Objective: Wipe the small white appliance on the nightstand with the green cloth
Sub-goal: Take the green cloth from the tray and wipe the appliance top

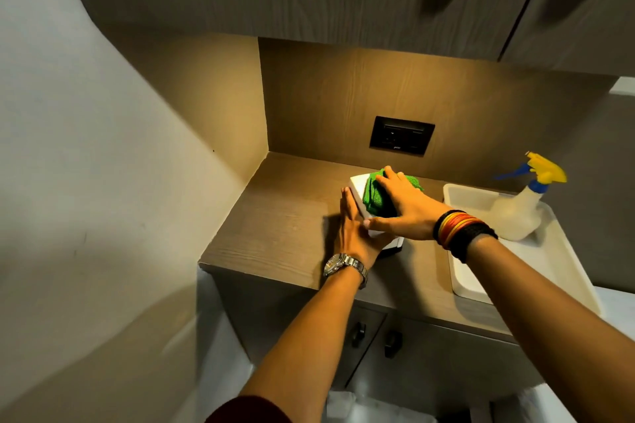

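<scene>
Two hands in my view, both on the appliance [359,194]. Noting from the left.

Far left: plain pale wall [86,148], then the wood-grain nightstand [275,227] set in a lit alcove. Its top is brown; below the front edge I see two dark door knobs [359,333].

Left hand [354,227]: fingers straight and together, palm laid flat against the left side of the appliance, bracing it. It grips nothing; the hand is open and pressed on. A metal watch [343,264] sits on that wrist.

Appliance: small white box standing on the nightstand top, roughly mid-surface, in front of the back panel. Only its left top corner and part of the near face show; the near face has a dark lower part.

Cloth [481,197]: green, bunched, lying on top of the appliance.

Right hand [405,208]: palm down on the cloth, fingers spread over it, thumb hooked at the near edge of the appliance. It presses the cloth onto the top. Stacked bangles [460,232] in black, red and yellow on that wrist.

Behind, on the back panel: a dark socket plate [402,136].

Right: a white tray [481,292] on the nightstand, just beside the appliance, with a spray bottle [515,213] standing in it; yellow and blue trigger head.
</scene>
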A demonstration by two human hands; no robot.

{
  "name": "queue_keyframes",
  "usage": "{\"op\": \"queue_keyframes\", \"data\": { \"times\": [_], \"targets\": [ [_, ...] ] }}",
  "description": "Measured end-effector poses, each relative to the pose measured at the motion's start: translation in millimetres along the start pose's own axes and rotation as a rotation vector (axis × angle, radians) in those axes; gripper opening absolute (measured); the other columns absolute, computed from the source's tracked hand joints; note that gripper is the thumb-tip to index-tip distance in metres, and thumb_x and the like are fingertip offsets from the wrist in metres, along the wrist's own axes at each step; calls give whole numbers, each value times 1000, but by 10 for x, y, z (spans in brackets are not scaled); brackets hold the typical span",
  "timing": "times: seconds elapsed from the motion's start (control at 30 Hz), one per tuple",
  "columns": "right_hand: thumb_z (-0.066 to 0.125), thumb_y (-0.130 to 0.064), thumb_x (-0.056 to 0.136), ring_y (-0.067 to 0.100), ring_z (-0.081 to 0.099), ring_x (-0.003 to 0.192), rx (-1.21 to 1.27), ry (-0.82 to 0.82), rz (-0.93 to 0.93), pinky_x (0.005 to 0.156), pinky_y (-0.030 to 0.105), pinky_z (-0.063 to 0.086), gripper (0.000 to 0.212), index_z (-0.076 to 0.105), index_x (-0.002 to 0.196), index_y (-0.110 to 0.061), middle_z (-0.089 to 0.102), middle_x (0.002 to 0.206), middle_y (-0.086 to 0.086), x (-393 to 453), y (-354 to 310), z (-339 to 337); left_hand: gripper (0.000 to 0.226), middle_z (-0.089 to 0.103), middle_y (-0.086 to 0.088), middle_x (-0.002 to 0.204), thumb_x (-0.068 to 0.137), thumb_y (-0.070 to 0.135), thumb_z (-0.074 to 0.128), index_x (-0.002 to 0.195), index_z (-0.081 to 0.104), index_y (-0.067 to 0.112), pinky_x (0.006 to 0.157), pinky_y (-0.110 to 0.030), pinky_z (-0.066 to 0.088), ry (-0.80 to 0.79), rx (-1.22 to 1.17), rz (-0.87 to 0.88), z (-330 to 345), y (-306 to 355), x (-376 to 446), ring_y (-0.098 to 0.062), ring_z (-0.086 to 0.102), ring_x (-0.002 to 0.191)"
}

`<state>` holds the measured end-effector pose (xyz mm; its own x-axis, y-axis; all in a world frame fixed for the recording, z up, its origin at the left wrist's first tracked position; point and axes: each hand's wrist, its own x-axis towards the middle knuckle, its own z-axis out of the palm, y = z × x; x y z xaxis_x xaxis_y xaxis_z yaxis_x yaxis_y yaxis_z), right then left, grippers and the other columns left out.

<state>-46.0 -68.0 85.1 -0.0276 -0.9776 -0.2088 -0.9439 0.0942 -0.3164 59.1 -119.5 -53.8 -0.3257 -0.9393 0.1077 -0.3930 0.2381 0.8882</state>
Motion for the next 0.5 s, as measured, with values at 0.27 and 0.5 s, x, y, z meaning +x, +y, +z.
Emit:
{"op": "queue_keyframes", "data": {
  "times": [0.27,0.5],
  "targets": [
    [41,-42,93,30,11,152,-130,296,0,123,50,13,74,13,156,-13,11,165,12,167,48,369,130,16,-14,169,73,79,65,162,-9,18,115,-45,44,82,-37,127,109,-101,71,-33,33,150],
    [42,-32,87,5,7,146,2,185,-234,119,31,3,72,18,155,-29,16,165,0,52,376,199,147,28,-11,162,58,58,89,161,-11,28,98,-50,57,121,-29,34,140,-74,54,-31,48,137]
  ]
}}
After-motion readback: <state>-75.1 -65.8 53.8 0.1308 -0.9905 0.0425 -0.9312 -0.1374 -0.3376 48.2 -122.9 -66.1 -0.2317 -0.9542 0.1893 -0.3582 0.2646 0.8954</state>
